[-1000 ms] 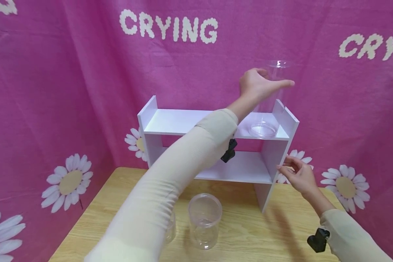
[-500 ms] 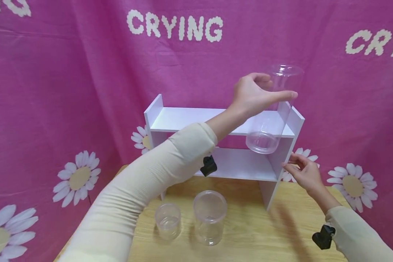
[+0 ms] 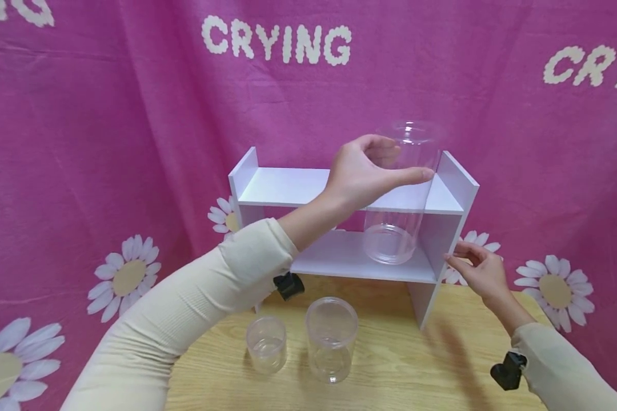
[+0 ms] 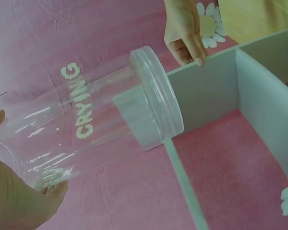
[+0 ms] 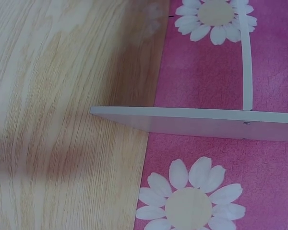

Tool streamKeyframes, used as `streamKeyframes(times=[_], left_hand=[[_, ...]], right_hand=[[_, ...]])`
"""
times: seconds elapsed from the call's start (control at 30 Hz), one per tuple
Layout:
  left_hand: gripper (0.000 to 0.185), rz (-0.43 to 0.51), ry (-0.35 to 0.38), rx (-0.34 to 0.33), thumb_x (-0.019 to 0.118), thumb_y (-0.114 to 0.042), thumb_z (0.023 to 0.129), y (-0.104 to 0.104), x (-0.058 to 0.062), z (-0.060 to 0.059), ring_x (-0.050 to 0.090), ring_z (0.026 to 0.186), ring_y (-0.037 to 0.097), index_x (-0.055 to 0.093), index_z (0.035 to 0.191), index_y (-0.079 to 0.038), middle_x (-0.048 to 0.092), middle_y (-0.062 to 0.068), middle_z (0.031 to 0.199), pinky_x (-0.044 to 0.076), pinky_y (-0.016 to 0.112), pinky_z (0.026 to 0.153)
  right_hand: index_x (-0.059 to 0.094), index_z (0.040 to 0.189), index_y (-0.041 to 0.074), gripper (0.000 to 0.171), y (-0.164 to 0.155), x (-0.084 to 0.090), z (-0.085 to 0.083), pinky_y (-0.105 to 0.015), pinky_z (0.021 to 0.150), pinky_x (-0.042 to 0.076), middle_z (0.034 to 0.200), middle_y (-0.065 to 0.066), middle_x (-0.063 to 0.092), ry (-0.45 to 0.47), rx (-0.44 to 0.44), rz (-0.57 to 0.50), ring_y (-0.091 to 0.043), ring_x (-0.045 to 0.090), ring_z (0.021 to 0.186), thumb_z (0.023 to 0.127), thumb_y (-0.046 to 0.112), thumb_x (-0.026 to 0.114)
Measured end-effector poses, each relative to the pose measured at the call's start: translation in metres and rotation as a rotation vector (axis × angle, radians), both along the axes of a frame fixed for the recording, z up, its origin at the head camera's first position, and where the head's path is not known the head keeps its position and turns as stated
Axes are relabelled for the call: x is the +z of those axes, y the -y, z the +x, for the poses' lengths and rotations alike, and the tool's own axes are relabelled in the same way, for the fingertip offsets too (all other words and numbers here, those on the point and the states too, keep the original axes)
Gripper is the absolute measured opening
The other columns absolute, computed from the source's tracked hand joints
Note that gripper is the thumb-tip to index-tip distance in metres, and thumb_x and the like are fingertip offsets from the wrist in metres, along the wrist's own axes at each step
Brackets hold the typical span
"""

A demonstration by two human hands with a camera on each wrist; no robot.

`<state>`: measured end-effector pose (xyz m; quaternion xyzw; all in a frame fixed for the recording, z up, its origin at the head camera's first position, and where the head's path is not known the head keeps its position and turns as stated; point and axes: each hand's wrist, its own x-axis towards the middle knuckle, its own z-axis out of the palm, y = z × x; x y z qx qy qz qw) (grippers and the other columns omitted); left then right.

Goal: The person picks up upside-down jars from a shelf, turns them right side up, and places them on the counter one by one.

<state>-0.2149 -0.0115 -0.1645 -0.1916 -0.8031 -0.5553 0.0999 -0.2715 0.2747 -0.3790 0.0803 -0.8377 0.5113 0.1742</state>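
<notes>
My left hand (image 3: 370, 171) grips a tall clear plastic jar (image 3: 398, 228) near its upper end and holds it in the air in front of the white two-tier shelf (image 3: 298, 185). The jar's base hangs level with the lower board, at the shelf's right end. In the left wrist view the jar (image 4: 101, 124) tilts, its lidded end pointing at the shelf's side panel (image 4: 216, 91), with my left hand (image 4: 14, 201) at the other end. My right hand (image 3: 475, 271) touches the front edge of the shelf's right side panel with its fingertips, fingers loosely bent; that same right hand (image 4: 185, 36) shows in the left wrist view.
Two shorter clear jars stand on the wooden table (image 3: 416, 365) in front of the shelf: a small one (image 3: 265, 345) and a wider one (image 3: 331, 339). A pink cloth with daisies (image 3: 82, 142) hangs behind and at both sides. The right wrist view shows the shelf panel (image 5: 192, 122) and table (image 5: 62, 120).
My left hand has brought the tall jar off the top board, down and to the left, to the level of the lower board. My right hand has stayed at the side panel.
</notes>
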Motion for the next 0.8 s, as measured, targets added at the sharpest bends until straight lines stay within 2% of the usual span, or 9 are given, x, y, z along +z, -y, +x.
streamKeyframes(times=[0.07, 0.17, 0.27, 0.37, 0.57, 0.8], left_hand=[[0.058, 0.003, -0.007, 0.02, 0.085, -0.039, 0.068, 0.005, -0.005, 0.003, 0.063, 0.102, 0.007, 0.061, 0.115, -0.017, 0.067, -0.005, 0.108, 0.053, 0.014, 0.082], [0.052, 0.006, -0.011, 0.049, 0.086, -0.039, 0.066, 0.013, -0.013, 0.007, 0.059, 0.094, 0.008, 0.062, 0.107, -0.017, 0.065, -0.004, 0.1, 0.052, 0.017, 0.076], [0.049, 0.013, -0.009, 0.054, 0.086, -0.038, 0.066, 0.021, -0.021, 0.01, 0.058, 0.091, 0.012, 0.062, 0.102, -0.014, 0.063, -0.001, 0.096, 0.051, 0.019, 0.074], [0.048, 0.04, 0.001, 0.041, 0.086, -0.034, 0.067, 0.027, -0.028, 0.012, 0.06, 0.097, 0.016, 0.062, 0.103, -0.012, 0.065, 0.002, 0.1, 0.053, 0.021, 0.08], [0.05, 0.074, 0.027, 0.021, 0.085, -0.03, 0.069, 0.03, -0.035, 0.013, 0.063, 0.109, 0.021, 0.062, 0.11, -0.012, 0.067, 0.005, 0.111, 0.054, 0.027, 0.093], [0.049, 0.11, 0.04, 0.014, 0.085, -0.027, 0.07, 0.036, -0.045, 0.009, 0.064, 0.11, 0.019, 0.062, 0.111, -0.012, 0.07, 0.004, 0.112, 0.052, 0.027, 0.098]], right_hand=[[0.055, 0.123, -0.01, 0.047, 0.001, 0.001, -0.001, -0.002, 0.069, 0.049, 0.083, 0.034, 0.058, -0.008, -0.003, -0.005, 0.016, 0.055, 0.08, 0.089, 0.019, 0.069], [0.058, 0.12, -0.006, 0.042, 0.003, 0.003, -0.002, -0.002, 0.069, 0.05, 0.082, 0.034, 0.059, -0.014, 0.001, -0.02, 0.016, 0.056, 0.08, 0.088, 0.018, 0.069], [0.061, 0.117, 0.001, 0.035, 0.003, 0.004, -0.002, -0.002, 0.068, 0.049, 0.082, 0.034, 0.06, -0.012, 0.001, -0.04, 0.016, 0.057, 0.079, 0.087, 0.018, 0.07], [0.062, 0.117, 0.002, 0.035, 0.002, 0.004, -0.001, -0.002, 0.068, 0.049, 0.081, 0.034, 0.06, -0.004, -0.001, -0.047, 0.016, 0.057, 0.079, 0.087, 0.018, 0.071], [0.054, 0.126, -0.008, 0.05, 0.001, 0.003, 0.001, -0.001, 0.069, 0.048, 0.082, 0.035, 0.059, 0.026, -0.015, -0.036, 0.017, 0.056, 0.079, 0.088, 0.021, 0.07], [0.058, 0.124, 0.001, 0.043, 0.01, 0.01, 0.011, -0.001, 0.063, 0.045, 0.079, 0.038, 0.058, 0.07, -0.094, -0.108, 0.02, 0.055, 0.078, 0.089, 0.024, 0.068]])
